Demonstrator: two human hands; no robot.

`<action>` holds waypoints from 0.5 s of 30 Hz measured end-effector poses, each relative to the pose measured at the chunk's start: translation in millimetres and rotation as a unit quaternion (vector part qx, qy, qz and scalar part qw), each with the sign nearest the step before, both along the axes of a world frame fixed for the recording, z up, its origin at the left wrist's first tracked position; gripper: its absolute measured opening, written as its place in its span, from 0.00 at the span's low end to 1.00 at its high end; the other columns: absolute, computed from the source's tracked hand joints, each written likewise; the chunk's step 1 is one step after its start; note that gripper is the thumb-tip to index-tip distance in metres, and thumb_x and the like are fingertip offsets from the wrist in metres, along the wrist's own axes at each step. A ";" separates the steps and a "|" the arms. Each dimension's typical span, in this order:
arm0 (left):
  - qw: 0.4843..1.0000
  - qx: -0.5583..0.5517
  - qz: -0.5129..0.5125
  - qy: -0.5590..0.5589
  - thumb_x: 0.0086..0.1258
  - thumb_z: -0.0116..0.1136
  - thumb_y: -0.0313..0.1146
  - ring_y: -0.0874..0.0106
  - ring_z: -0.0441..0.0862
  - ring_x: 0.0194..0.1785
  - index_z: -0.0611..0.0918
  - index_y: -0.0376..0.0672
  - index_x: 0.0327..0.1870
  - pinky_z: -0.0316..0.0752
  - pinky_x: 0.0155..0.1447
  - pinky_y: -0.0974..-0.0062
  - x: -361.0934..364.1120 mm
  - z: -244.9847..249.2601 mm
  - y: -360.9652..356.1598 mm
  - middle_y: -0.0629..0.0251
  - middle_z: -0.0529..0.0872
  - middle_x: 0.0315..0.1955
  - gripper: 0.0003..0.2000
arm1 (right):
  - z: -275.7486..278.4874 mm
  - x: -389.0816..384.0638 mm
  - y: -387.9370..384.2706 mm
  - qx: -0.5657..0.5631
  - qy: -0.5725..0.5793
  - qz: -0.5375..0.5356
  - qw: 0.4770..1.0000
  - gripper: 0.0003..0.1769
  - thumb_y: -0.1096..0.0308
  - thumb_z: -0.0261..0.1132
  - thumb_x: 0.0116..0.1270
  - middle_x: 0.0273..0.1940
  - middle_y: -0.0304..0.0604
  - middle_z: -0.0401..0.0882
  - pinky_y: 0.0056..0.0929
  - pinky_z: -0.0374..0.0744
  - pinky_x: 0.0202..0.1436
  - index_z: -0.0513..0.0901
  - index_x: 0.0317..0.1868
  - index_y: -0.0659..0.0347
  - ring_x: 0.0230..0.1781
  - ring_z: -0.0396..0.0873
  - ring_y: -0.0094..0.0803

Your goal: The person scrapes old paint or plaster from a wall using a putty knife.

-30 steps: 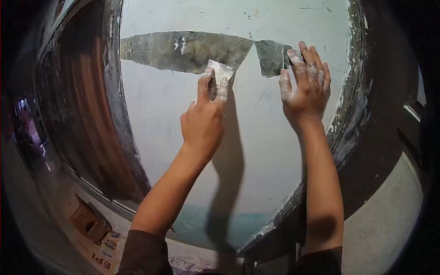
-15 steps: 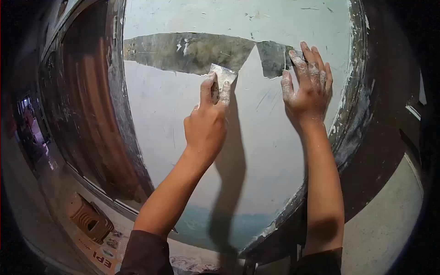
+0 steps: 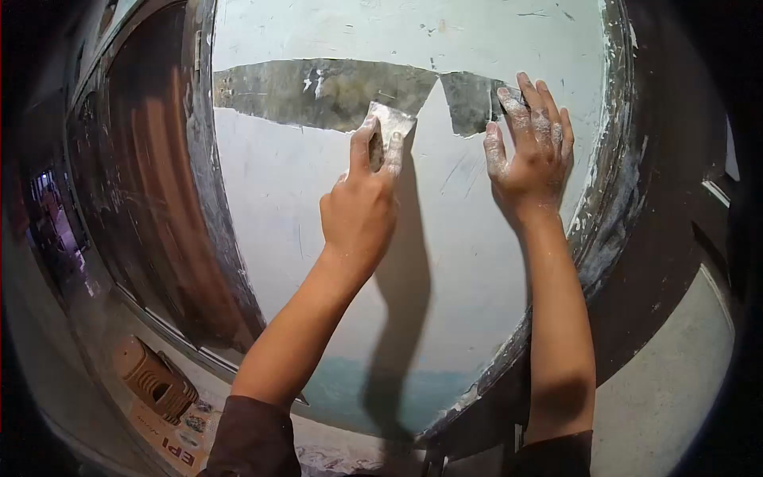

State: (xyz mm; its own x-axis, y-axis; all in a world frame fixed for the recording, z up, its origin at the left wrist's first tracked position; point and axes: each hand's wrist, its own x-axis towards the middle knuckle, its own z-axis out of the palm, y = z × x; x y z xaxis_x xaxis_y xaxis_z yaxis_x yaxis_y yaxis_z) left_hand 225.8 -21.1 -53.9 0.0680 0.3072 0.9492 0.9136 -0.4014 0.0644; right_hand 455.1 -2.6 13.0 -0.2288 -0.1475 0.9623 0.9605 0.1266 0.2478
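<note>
My left hand [image 3: 359,211] is closed around a putty knife [image 3: 393,121], its wide blade coated in white dust. The blade lies against the wall at the lower edge of a bare grey strip [image 3: 278,91] where the paint is gone. To the right of the blade, a pointed piece of white paint [image 3: 431,107] breaks the strip. My right hand [image 3: 532,155] rests on the wall near the strip's right end, fingers spread and powdered white. Part of the strip's end is hidden behind those fingers.
A dark wooden door [image 3: 151,183] stands left of the wall, and a worn dark frame [image 3: 612,175] borders its right side. Down at the lower left, stacked brown plastic stools [image 3: 155,380] stand by a printed cardboard piece [image 3: 171,445].
My left hand and the putty knife have shifted slightly up and right along the strip's lower edge. My right hand stays against the wall in nearly the same place.
</note>
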 end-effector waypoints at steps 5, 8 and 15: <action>1.000 -0.003 0.014 0.003 0.61 0.57 0.20 0.55 0.89 0.30 0.88 0.47 0.58 0.83 0.29 0.57 4.2 9.7 -4.1 0.55 0.70 0.75 0.23 | 0.2 0.7 1.8 0.002 -0.001 -0.007 1.000 0.24 0.55 0.69 0.68 0.78 0.32 0.72 0.52 0.56 0.85 0.84 0.64 0.42 0.82 0.63 0.34; 1.000 0.007 0.007 -0.013 0.62 0.57 0.19 0.52 0.89 0.30 0.89 0.46 0.53 0.84 0.31 0.54 5.1 6.2 -1.5 0.58 0.71 0.75 0.19 | -0.9 -0.2 2.0 0.003 0.001 -0.005 1.000 0.23 0.55 0.68 0.68 0.77 0.31 0.72 0.52 0.56 0.85 0.84 0.64 0.42 0.82 0.63 0.34; 1.000 -0.004 0.006 -0.017 0.61 0.57 0.18 0.51 0.90 0.32 0.91 0.45 0.49 0.84 0.34 0.53 10.1 18.3 -6.9 0.60 0.71 0.76 0.19 | -1.7 -0.9 -1.1 -0.015 0.007 -0.006 1.000 0.23 0.55 0.68 0.69 0.78 0.31 0.70 0.53 0.54 0.86 0.84 0.64 0.43 0.82 0.62 0.34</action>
